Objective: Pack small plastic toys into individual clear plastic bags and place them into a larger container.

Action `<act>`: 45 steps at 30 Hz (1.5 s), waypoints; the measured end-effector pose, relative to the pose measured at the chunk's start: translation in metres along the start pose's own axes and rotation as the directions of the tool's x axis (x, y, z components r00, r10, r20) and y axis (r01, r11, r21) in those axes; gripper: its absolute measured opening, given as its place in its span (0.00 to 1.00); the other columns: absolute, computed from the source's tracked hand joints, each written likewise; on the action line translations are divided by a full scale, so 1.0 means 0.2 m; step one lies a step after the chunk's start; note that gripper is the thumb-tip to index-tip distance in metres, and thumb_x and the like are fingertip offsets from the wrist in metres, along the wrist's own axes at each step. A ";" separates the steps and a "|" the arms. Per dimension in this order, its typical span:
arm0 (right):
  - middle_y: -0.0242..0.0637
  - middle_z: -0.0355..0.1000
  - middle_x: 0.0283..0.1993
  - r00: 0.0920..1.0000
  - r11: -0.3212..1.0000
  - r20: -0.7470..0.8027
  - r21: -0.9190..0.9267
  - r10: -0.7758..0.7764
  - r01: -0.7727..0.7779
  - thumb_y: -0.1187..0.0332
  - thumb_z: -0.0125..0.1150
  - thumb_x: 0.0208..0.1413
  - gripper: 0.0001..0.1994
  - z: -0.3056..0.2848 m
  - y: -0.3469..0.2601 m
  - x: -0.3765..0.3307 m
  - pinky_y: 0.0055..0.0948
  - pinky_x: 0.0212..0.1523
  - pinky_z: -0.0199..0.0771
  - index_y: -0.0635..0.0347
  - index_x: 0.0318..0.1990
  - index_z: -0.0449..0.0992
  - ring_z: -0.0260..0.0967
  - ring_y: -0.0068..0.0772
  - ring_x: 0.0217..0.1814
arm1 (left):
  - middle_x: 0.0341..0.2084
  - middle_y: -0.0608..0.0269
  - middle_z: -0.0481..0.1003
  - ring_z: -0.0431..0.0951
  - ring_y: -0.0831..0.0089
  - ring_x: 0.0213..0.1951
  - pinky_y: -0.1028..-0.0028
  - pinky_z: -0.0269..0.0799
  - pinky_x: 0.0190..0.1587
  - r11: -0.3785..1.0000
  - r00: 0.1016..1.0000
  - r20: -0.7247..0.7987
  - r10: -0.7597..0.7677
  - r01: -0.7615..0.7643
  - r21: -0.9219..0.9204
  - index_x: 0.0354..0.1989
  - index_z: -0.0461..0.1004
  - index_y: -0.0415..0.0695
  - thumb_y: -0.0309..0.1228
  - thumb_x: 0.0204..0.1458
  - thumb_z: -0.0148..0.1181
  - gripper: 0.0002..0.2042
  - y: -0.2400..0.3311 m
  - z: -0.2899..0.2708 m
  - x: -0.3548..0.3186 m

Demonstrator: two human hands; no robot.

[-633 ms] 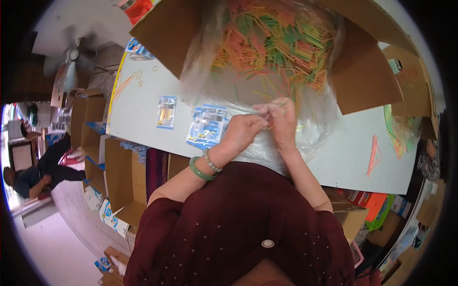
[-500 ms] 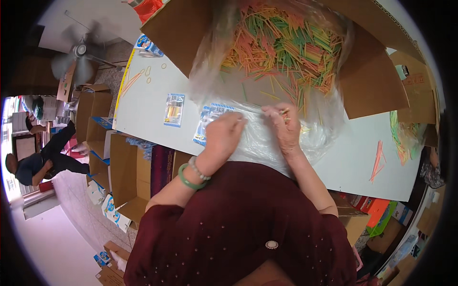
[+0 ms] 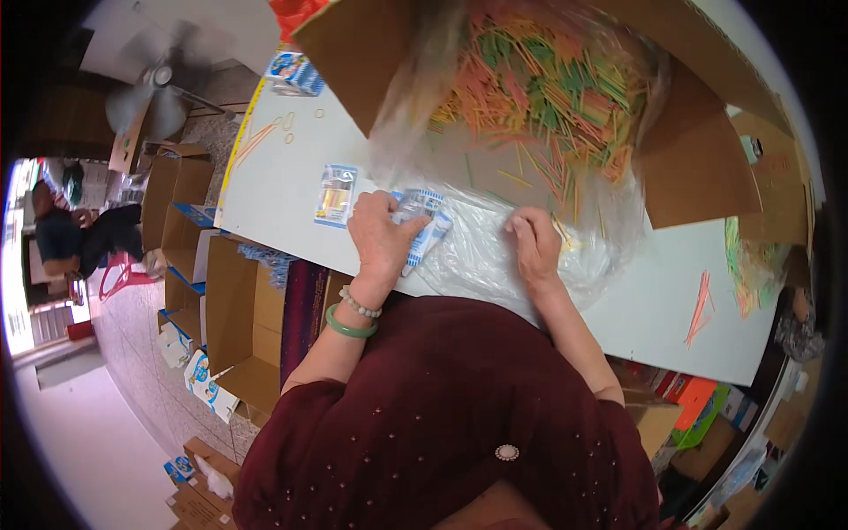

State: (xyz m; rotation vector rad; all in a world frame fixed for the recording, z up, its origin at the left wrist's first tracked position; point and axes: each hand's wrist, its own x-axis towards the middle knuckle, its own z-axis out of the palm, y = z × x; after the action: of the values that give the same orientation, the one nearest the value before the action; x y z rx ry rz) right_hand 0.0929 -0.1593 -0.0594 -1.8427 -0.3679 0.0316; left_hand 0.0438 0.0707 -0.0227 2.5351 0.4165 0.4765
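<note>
My left hand [image 3: 378,237] grips a small blue-and-white printed packet [image 3: 427,237] between thumb and fingers, at the near edge of a clear plastic sheet. Just left of it, another blue-and-white packet [image 3: 336,195] lies flat, with yellowish sticks showing through its window. My right hand [image 3: 535,250] is above the plastic sheet [image 3: 477,238] with its fingers curled in; whatever they hold is hidden. Beyond both hands, a heap of thin pink, green, yellow and orange sticks [image 3: 548,97] lies in the plastic-lined cardboard box [image 3: 698,159].
Rubber bands [image 3: 289,139] and a few pink sticks [image 3: 257,141] lie at the table's left. Another group of pink sticks [image 3: 700,309] is at the right. Open cartons [image 3: 243,318] stand below the left edge. A fan [image 3: 162,76] and a person [image 3: 71,230] are farther left.
My left hand has moved left onto the packets and taken hold of one. My right hand has turned and its fingers have curled in; the sticks glimpsed in it no longer show.
</note>
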 end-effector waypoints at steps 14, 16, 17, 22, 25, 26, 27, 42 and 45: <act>0.27 0.62 0.25 0.991 0.962 0.063 0.237 0.121 -0.133 0.67 0.50 0.59 0.09 -0.04 -0.13 0.02 0.15 0.20 0.57 0.60 0.44 0.69 0.56 0.14 0.22 | 0.20 0.51 0.68 0.70 0.49 0.29 0.57 0.65 0.32 0.918 0.961 -0.173 0.217 -0.261 -0.300 0.31 0.64 0.42 0.32 0.47 0.59 0.11 0.08 -0.09 -0.08; 0.22 0.58 0.20 0.910 0.808 0.338 0.449 0.241 -0.381 0.68 0.50 0.58 0.08 0.02 -0.41 0.05 0.13 0.15 0.50 0.58 0.44 0.69 0.51 0.11 0.17 | 0.21 0.50 0.69 0.72 0.47 0.29 0.57 0.66 0.31 0.812 0.953 0.150 0.264 -0.136 -0.568 0.32 0.62 0.41 0.33 0.50 0.57 0.11 0.17 -0.11 -0.06; 0.21 0.57 0.17 0.893 0.767 0.368 0.482 0.260 -0.422 0.67 0.51 0.58 0.06 0.04 -0.42 0.06 0.14 0.11 0.47 0.57 0.41 0.70 0.49 0.11 0.13 | 0.21 0.50 0.69 0.72 0.47 0.29 0.57 0.66 0.31 0.810 0.953 0.147 0.265 -0.137 -0.571 0.32 0.62 0.41 0.33 0.50 0.57 0.11 0.19 -0.10 -0.06; 0.21 0.56 0.16 0.914 0.876 0.313 0.324 0.258 -0.358 0.67 0.55 0.57 0.05 0.02 -0.34 0.07 0.13 0.12 0.46 0.57 0.33 0.68 0.49 0.10 0.13 | 0.22 0.49 0.71 0.72 0.48 0.28 0.58 0.66 0.30 0.721 0.940 0.236 0.246 -0.014 -0.693 0.33 0.65 0.41 0.31 0.50 0.56 0.08 0.25 -0.04 -0.05; 0.20 0.56 0.16 0.919 0.883 0.295 0.309 0.264 -0.353 0.67 0.55 0.56 0.05 -0.01 -0.36 0.07 0.13 0.12 0.45 0.56 0.32 0.68 0.48 0.09 0.14 | 0.21 0.51 0.71 0.72 0.50 0.27 0.61 0.65 0.29 0.704 0.893 0.295 0.339 -0.033 -0.710 0.29 0.72 0.39 0.29 0.47 0.58 0.06 0.20 0.03 -0.04; 0.20 0.56 0.17 0.911 0.912 0.334 0.244 0.240 -0.330 0.67 0.55 0.56 0.05 -0.02 -0.38 0.07 0.13 0.13 0.45 0.56 0.32 0.68 0.48 0.09 0.14 | 0.21 0.51 0.71 0.72 0.50 0.27 0.61 0.65 0.29 0.704 0.893 0.296 0.340 -0.033 -0.710 0.29 0.72 0.39 0.29 0.47 0.58 0.06 0.19 0.05 -0.04; 0.20 0.56 0.17 0.901 0.936 0.375 0.182 0.218 -0.302 0.67 0.55 0.56 0.05 -0.03 -0.39 0.08 0.13 0.13 0.45 0.56 0.32 0.68 0.48 0.09 0.14 | 0.20 0.53 0.70 0.72 0.52 0.25 0.63 0.66 0.28 0.722 0.910 0.175 0.376 -0.170 -0.671 0.27 0.73 0.38 0.28 0.46 0.59 0.05 0.18 0.07 -0.04; 0.26 0.63 0.24 0.981 0.943 0.067 0.273 0.180 -0.192 0.66 0.53 0.56 0.08 -0.14 -0.21 0.02 0.14 0.21 0.52 0.60 0.37 0.72 0.54 0.12 0.20 | 0.16 0.52 0.69 0.70 0.57 0.22 0.63 0.65 0.27 0.557 0.937 0.028 0.349 -0.183 -0.810 0.18 0.71 0.37 0.28 0.38 0.61 0.08 0.29 0.25 -0.05; 0.32 0.71 0.34 0.984 0.998 -0.169 -0.050 -0.050 0.042 0.66 0.50 0.55 0.14 -0.12 0.12 0.01 0.29 0.34 0.66 0.64 0.46 0.72 0.65 0.27 0.35 | 0.19 0.53 0.72 0.72 0.57 0.25 0.62 0.66 0.29 0.662 0.954 0.182 0.237 -0.021 -0.749 0.22 0.76 0.41 0.33 0.38 0.61 0.08 0.25 0.17 -0.02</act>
State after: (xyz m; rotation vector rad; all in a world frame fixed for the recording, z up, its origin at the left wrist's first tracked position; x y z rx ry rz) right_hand 0.1061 -0.1878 -0.0736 -1.8660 -0.2928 -0.1669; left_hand 0.0638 0.0138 -0.0245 1.7763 -0.0794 0.2638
